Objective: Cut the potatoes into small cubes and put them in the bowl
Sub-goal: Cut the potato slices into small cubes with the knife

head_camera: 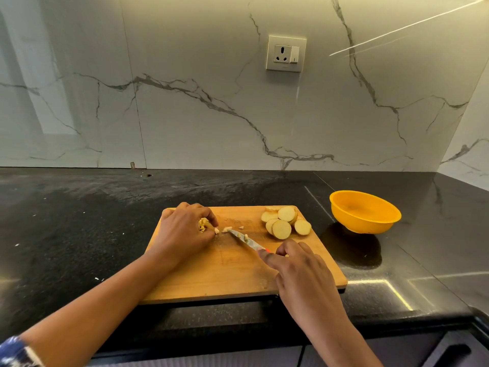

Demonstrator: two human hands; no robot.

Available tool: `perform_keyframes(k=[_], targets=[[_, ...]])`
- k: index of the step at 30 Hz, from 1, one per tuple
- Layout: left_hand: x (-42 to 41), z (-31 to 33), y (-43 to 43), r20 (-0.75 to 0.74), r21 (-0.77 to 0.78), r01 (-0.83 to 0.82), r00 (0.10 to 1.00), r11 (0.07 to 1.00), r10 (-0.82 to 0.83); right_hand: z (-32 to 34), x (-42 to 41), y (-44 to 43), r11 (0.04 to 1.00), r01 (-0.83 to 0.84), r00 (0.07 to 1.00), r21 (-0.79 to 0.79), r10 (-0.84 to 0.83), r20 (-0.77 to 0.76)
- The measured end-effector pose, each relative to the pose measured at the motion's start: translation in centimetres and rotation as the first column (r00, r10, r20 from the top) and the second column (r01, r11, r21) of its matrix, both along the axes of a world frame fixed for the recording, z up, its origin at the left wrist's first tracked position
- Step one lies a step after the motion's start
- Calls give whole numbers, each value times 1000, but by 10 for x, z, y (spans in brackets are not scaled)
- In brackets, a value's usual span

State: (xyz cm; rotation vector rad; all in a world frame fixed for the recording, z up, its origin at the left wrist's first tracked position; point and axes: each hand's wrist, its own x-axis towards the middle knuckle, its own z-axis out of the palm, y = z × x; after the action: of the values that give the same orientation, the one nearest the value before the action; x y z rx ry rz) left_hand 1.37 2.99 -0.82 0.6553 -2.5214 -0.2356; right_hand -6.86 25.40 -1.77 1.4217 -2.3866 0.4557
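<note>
One right hand (301, 271) curls round the red handle of one knife (246, 241), its forefinger lying straight toward the blade. The blade rests on one wooden cutting board (225, 274) and carries two bits. Past it, the left hand (185, 231) cups bent fingers over a small heap of potato cubes (203, 225), with three loose cubes just beside. About six potato slices (281, 229) overlap at the board's far right corner. One yellow bowl (370, 226) stands apart on the black counter (79, 234).
</note>
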Motion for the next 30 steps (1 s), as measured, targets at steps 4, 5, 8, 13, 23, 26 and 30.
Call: perform_keyframes(k=[4,5,8,13,23,26,30], targets=[[-6,-2,0,133,-68,38,991,997,-29,-8,-5,-1,999,23,998,-36,-25,-56],[-9,-1,-1,170,-84,48,985,995,-33,-9,-6,-1,999,22,998,-44,-24,-57],[-19,1,-3,190,-105,64,981,992,-43,-11,-10,-2,997,46,998,-67,-50,-50],[-25,5,-5,239,-189,112,969,976,-65,-16,-16,-5,994,10,999,-113,-14,-30],[-29,8,-14,294,-158,186,947,970,-133,-24,-26,-16,973,16,999,-231,-28,-47],[-28,11,-18,269,-32,159,952,987,-145,-26,-27,-16,966,27,996,-258,-49,-77],[-28,11,-21,241,55,130,960,990,-139,-29,-27,-16,959,30,994,-282,-59,-94]])
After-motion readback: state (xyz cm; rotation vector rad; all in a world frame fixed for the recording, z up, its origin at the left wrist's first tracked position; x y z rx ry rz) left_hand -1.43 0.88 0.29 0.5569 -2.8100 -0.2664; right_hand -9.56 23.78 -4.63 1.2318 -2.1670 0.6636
